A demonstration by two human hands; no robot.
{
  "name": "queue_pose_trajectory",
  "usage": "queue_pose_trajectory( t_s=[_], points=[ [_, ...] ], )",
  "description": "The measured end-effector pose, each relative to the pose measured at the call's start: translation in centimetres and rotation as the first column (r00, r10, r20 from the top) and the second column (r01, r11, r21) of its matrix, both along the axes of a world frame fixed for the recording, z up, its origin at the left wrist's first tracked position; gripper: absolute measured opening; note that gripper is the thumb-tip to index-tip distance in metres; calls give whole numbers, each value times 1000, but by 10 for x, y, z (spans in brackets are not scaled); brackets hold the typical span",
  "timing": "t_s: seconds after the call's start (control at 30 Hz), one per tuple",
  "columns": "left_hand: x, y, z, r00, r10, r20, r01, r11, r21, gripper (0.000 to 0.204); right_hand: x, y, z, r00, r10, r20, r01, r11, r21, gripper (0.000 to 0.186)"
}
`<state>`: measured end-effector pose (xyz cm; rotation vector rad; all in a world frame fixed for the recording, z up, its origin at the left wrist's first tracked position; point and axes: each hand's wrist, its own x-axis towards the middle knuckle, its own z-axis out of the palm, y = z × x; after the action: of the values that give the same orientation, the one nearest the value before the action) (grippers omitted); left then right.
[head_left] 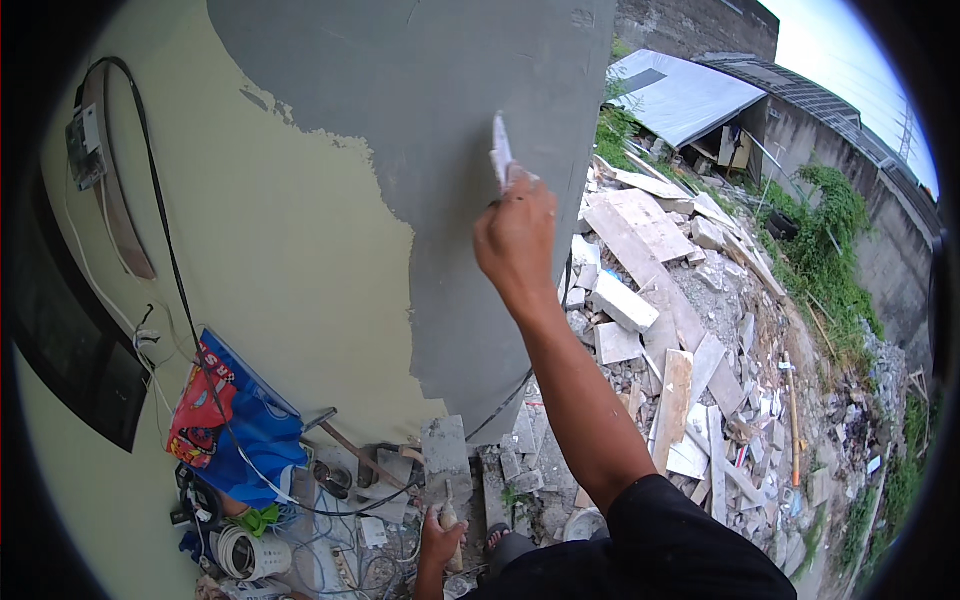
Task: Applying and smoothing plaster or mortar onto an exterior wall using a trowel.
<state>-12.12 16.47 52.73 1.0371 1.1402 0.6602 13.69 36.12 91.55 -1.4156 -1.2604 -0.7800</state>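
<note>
In front of me is a wall, part pale yellow-green and part covered in grey plaster (330,90), with a ragged edge between the two. My right hand (516,232) reaches up to the grey area, closed on a pale flat-bladed tool (500,145) seen nearly edge-on. The blade is at the plaster surface; its handle is hidden by my fingers. Low down, my left hand (440,540) grips the pale handle of a trowel (446,450), whose rectangular grey blade points up toward the wall's base.
Rubble and broken boards (655,250) cover the ground to the right. A black cable (170,230) hangs on the wall at left, above a blue and red bag (235,420). A white bucket (255,553) and tangled wires lie below. The wall corner (590,130) is near my right hand.
</note>
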Motion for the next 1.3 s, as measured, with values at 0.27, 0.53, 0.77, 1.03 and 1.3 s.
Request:
queue_pose_trajectory(
  t_s=[0.27, 0.53, 0.77, 1.03, 1.3],
  points=[
    [-22, 15, 17, 991, -80, -103, 82, 997, 16, 52, 8, 77, -5, 839, -526, -138, 533, 846, 19, 58],
    [-73, 19, -66, 968, 16, -250, 36, 979, 202, 76, 14, -2, -18, 944, -32, -329, 45, 998, 33, 61],
    [-24, 18, 38, 985, -86, -149, 94, 995, 45, 57, -3, 49, -53, 955, -236, -180, 244, 969, 25, 61],
    [-22, 18, 68, 987, -19, -162, 25, 999, 35, 43, 8, 5, -77, 906, -5, -422, 28, 999, 47, 64],
    [-29, 25, 34, 981, -69, -180, 89, 990, 108, 47, -50, 51, -127, 953, 8, -303, -15, 1000, -19, 62]
  ],
)
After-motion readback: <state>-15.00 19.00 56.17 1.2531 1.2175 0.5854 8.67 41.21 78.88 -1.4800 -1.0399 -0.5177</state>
